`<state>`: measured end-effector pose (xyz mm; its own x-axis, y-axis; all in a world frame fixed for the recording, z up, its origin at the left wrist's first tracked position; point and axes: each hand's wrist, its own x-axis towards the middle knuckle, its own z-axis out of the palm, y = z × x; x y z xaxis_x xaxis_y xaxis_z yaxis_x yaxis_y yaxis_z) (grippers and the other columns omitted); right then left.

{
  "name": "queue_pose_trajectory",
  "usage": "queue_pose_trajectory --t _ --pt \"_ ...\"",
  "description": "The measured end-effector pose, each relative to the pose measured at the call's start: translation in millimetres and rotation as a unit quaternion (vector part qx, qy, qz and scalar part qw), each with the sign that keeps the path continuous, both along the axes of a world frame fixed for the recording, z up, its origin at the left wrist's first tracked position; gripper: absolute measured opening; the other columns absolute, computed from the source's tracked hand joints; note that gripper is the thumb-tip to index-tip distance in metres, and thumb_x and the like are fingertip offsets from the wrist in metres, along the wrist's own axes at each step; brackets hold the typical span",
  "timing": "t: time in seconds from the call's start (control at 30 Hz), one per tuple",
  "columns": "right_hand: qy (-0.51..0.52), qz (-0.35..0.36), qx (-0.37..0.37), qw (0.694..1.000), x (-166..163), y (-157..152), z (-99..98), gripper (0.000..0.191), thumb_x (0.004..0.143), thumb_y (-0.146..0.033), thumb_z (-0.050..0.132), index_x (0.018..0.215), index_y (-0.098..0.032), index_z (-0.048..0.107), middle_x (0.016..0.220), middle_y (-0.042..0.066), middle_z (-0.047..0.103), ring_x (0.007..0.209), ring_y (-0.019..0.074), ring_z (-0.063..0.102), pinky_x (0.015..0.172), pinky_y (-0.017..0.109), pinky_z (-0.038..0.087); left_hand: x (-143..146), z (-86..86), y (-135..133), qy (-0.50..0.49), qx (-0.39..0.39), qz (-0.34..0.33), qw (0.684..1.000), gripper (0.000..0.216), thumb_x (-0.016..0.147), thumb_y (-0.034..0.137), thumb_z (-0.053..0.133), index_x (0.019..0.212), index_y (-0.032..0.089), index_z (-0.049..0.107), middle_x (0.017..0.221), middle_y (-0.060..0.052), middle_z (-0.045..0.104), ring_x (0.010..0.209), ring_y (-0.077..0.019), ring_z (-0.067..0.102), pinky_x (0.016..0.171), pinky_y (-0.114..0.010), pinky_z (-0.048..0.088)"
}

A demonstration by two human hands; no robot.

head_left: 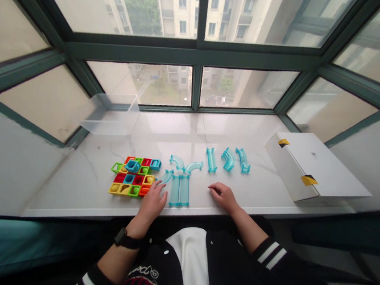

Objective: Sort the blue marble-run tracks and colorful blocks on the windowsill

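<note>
My left hand [153,200] is at the right side of a block of colourful marble-run cubes [129,178], its fingers spread. Its fingertips lie close to a curved clear-blue track piece [166,176]; whether they touch it I cannot tell. Right of that hand, two long straight blue track pieces [179,191] lie side by side. Two more curved tracks [177,161] sit just beyond them. My right hand [224,197] rests on the sill with its fingers curled and nothing seen in them. Beyond it are a straight track [211,160], a curved piece [228,159] and a sloped piece [243,160].
A clear plastic bin [112,116] stands at the back left. At the right is a white box [322,168] with black-and-yellow tape on its edge. The pale marble sill [167,127] ends at green-framed windows, and its front edge runs beneath my wrists.
</note>
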<state>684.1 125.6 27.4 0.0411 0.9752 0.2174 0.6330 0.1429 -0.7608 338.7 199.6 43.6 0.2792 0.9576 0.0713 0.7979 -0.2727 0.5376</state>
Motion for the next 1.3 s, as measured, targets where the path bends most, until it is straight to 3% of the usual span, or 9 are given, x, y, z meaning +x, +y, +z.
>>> queue_pose_trajectory --t 0.17,0.37,0.47,0.53,0.6,0.77,0.97,1.1,1.3 --pt "-0.006 -0.004 0.014 1.000 0 -2 -7.2 0.018 0.097 -0.025 0.059 0.101 -0.025 0.076 0.098 0.005 0.078 0.092 0.0236 0.073 0.087 0.038 0.056 2 -6.7 2 0.067 -0.035 -0.014 0.997 0.037 0.095 0.033 0.059 0.125 0.017 0.072 0.153 -0.019 0.058 0.135 -0.0368 0.061 0.113 -0.050 0.052" --pt "-0.009 -0.008 0.012 1.000 -2 -2 -7.4 0.019 0.098 -0.025 0.058 0.102 -0.025 0.076 0.098 0.006 0.078 0.094 0.0236 0.073 0.089 0.038 0.056 -1 -3.8 4 -0.001 -0.037 -0.008 0.999 0.045 0.095 0.038 0.057 0.134 0.017 0.069 0.151 -0.016 0.060 0.139 -0.0338 0.058 0.118 -0.049 0.049" --pt "-0.007 -0.007 0.011 1.000 -2 -2 -6.8 0.019 0.098 -0.026 0.057 0.102 -0.025 0.076 0.099 0.006 0.078 0.094 0.0235 0.072 0.089 0.039 0.056 -1 5.6 5 -0.075 -0.039 -0.004 0.996 0.047 0.095 0.041 0.058 0.135 0.018 0.069 0.149 -0.015 0.062 0.112 -0.0260 0.072 0.108 -0.044 0.057" --pt "-0.005 -0.007 0.010 1.000 -2 -2 -7.1 0.019 0.098 -0.027 0.058 0.102 -0.025 0.076 0.099 0.006 0.078 0.094 0.0237 0.072 0.089 0.039 0.057 2 16.3 2 -0.125 -0.041 -0.006 0.991 0.049 0.096 0.042 0.058 0.138 0.019 0.067 0.149 -0.015 0.060 0.088 -0.0185 0.072 0.096 -0.042 0.063" --pt "0.001 -0.011 0.006 1.000 -1 -2 -7.6 0.018 0.097 -0.027 0.059 0.101 -0.025 0.076 0.098 0.006 0.078 0.093 0.0237 0.072 0.088 0.040 0.057 6 29.5 -2 -0.170 -0.041 -0.018 0.984 0.049 0.097 0.043 0.058 0.140 0.020 0.065 0.151 -0.016 0.059 0.079 -0.0153 0.070 0.085 -0.039 0.065" --pt "0.061 -0.019 -0.002 0.998 -9 1 2.7 0.021 0.097 -0.030 0.060 0.111 -0.025 0.075 0.100 0.006 0.077 0.086 0.0210 0.072 0.078 0.037 0.060 26 59.4 -15 -0.226 -0.062 -0.087 0.968 0.049 0.099 0.042 0.059 0.145 0.024 0.062 0.154 -0.015 0.055 0.084 -0.0154 0.071 0.069 -0.031 0.065" --pt "0.052 0.121 0.048 0.990 -33 2 47.8 0.060 0.099 -0.022 0.059 0.156 -0.035 0.049 0.124 0.007 0.069 0.099 0.0195 0.070 0.090 0.038 0.061 60 69.7 -26 -0.239 -0.126 -0.202 0.941 0.051 0.099 0.035 0.060 0.149 0.028 0.059 0.159 -0.014 0.052 0.089 -0.0149 0.072 0.079 -0.034 0.066" --pt "0.010 0.149 0.060 0.987 -43 3 57.1 0.059 0.098 -0.020 0.063 0.154 -0.035 0.052 0.121 0.007 0.070 0.101 0.0213 0.070 0.092 0.040 0.060 73 67.4 -34 -0.238 -0.159 -0.249 0.925 0.053 0.098 0.033 0.063 0.151 0.030 0.058 0.160 -0.014 0.051 0.092 -0.0156 0.072 0.083 -0.036 0.066" --pt "0.024 0.108 0.033 0.993 -39 3 38.8 0.043 0.090 -0.029 0.078 0.130 -0.028 0.063 0.112 0.006 0.073 0.097 0.0230 0.070 0.084 0.038 0.061 70 64.5 -38 -0.261 -0.172 -0.269 0.911 0.060 0.096 0.029 0.066 0.155 0.033 0.053 0.158 -0.013 0.053 0.115 -0.0225 0.069 0.089 -0.038 0.065"
